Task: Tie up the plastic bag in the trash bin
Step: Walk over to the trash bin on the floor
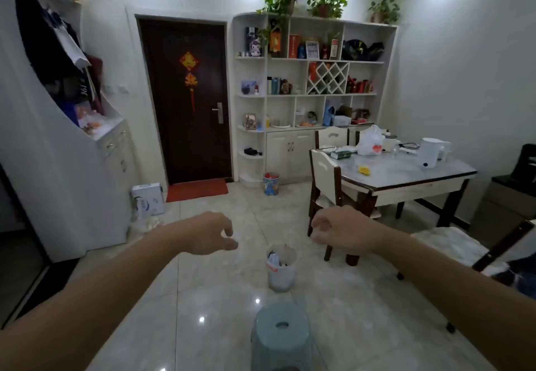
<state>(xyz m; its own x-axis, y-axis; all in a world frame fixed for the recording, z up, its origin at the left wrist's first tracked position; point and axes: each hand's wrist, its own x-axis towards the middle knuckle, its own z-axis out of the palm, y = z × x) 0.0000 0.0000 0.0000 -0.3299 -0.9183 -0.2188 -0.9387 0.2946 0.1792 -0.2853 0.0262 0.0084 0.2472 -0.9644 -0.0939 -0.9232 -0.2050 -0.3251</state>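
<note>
A small trash bin (280, 276) stands on the tiled floor ahead of me, lined with a pale translucent plastic bag (287, 253) whose edge rises above the rim. Rubbish with a bit of red and black shows inside. My left hand (207, 235) hovers up and to the left of the bin, fingers loosely curled and apart, holding nothing. My right hand (338, 232) hovers up and to the right of the bin, also loosely curled and empty. Neither hand touches the bag.
A blue-green plastic stool (281, 338) stands just in front of me, nearer than the bin. A dining table (406, 173) with chairs (326, 185) is at the right. A second, patterned bin (271, 183) sits by the white shelving. A dark door is at the back.
</note>
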